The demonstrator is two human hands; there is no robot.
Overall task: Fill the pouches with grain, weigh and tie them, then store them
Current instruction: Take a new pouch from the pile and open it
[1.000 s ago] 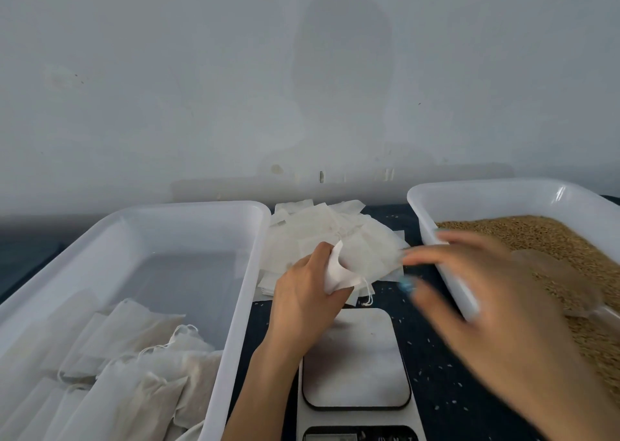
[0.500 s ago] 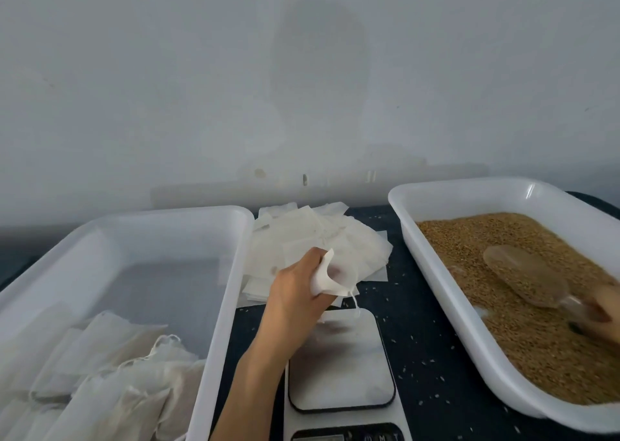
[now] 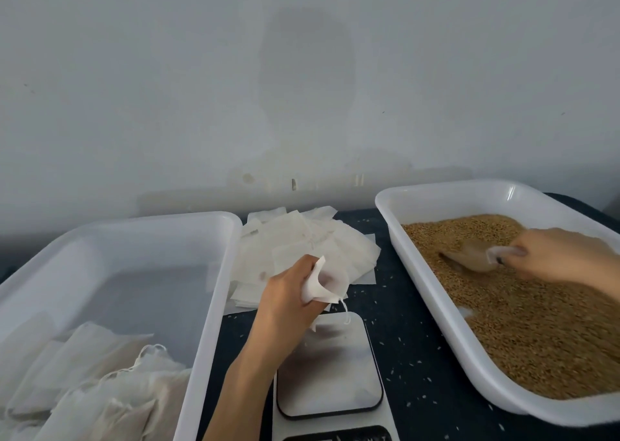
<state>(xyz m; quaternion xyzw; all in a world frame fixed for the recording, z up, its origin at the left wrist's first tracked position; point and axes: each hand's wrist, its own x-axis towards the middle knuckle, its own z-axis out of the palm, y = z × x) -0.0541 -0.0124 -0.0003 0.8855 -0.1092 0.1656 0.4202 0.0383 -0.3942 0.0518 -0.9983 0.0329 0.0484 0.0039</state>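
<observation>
The display (image 3: 337, 436) below the left hand (image 3: 285, 301) was cut off, unreadable; the right hand (image 3: 567, 256) covered the handle of the blurred scoop (image 3: 469, 257).

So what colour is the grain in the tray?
The grain is golden brown; the head view shows it.

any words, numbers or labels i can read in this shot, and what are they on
No text can be read.
Scale front strip: faint pale marks, too blurred and cropped to read.
Storage tray, grain tray, pouches: no print shows.
</observation>
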